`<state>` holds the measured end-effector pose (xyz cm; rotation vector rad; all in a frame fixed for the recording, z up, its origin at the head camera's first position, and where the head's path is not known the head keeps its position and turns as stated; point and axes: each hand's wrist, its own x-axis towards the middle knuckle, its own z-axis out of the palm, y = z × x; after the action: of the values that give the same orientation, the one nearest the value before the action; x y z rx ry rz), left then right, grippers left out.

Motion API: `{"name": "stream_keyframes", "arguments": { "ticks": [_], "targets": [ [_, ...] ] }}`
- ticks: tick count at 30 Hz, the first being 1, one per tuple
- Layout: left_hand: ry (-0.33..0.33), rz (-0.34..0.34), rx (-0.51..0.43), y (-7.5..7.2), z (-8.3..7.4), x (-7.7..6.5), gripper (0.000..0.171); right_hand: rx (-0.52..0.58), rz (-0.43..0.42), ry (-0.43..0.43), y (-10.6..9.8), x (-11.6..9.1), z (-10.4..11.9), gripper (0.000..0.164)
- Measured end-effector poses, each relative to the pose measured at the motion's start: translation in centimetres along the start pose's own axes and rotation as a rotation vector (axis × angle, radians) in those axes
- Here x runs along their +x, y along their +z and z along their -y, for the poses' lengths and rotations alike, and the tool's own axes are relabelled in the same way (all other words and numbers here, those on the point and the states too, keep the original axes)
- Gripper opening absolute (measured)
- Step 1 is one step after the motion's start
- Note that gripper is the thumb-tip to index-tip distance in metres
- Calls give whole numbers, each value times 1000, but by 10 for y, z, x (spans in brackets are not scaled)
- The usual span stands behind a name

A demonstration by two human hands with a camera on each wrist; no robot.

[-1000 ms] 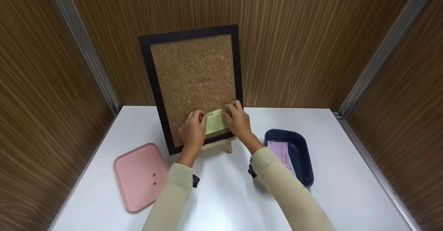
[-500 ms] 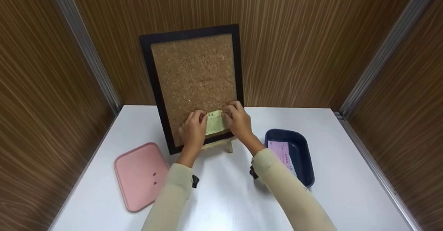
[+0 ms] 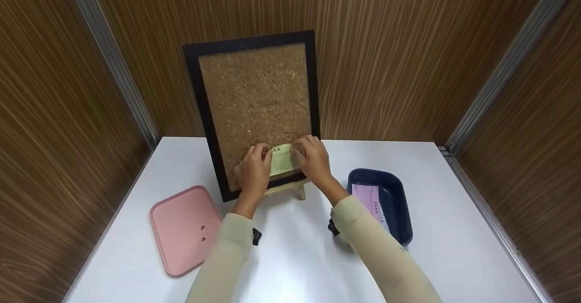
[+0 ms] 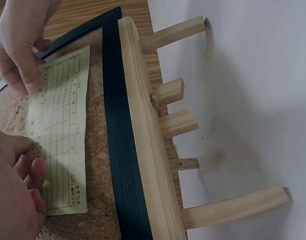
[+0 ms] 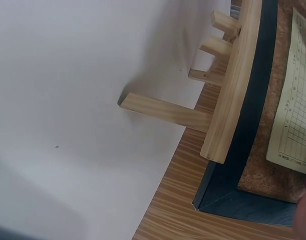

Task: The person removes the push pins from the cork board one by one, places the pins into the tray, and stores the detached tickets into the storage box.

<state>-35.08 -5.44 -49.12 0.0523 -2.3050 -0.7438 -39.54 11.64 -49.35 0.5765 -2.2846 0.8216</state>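
A pale yellow-green paper slip printed with a grid (image 3: 282, 160) lies against the lower part of a black-framed cork board (image 3: 258, 94). My left hand (image 3: 254, 170) holds the slip at its upper left corner, thumb and index finger together. At the upper right, my right hand (image 3: 313, 158) pinches the opposite corner with curled fingers. Whether a small pin sits under either set of fingertips is hidden. In the left wrist view, both hands flank the slip (image 4: 65, 130). Only a printed edge of the slip (image 5: 293, 130) and a bit of the right hand show in the right wrist view.
The board leans on a wooden easel (image 3: 301, 192) standing on the white table (image 3: 290, 257). To the left lies a pink tray (image 3: 181, 235) with two small dark spots (image 3: 203, 233). A navy tray (image 3: 399, 207) with a pink-purple slip (image 3: 366, 197) stands right. Wood-grain panels enclose the table.
Both hands stay at the slip's upper corners. The right hand's fingers have shifted slightly down, and the slip's top edge sits a little lower than a second ago.
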Motion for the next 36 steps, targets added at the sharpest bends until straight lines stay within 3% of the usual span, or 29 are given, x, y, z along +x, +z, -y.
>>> {"name": "stream_keyframes", "arguments": {
  "ticks": [7, 17, 24, 32, 36],
  "targets": [
    [5, -13, 1, 0, 1, 1, 11, 45, 4, 37, -1, -5, -4, 30],
    [-35, 8, -19, 0, -3, 1, 13, 209, -15, 152, -4, -9, -11, 21],
    [-40, -10, -22, 0, -8, -1, 13, 249, -39, 139, -7, -10, -8, 20],
    [-29, -29, -80, 0, -15, 0, 14, 222, -53, 122, -8, -10, -2, 16],
    [-45, -32, -65, 1, -16, 0, 14, 223, -50, 132, -7, -10, -2, 16]
  ]
}}
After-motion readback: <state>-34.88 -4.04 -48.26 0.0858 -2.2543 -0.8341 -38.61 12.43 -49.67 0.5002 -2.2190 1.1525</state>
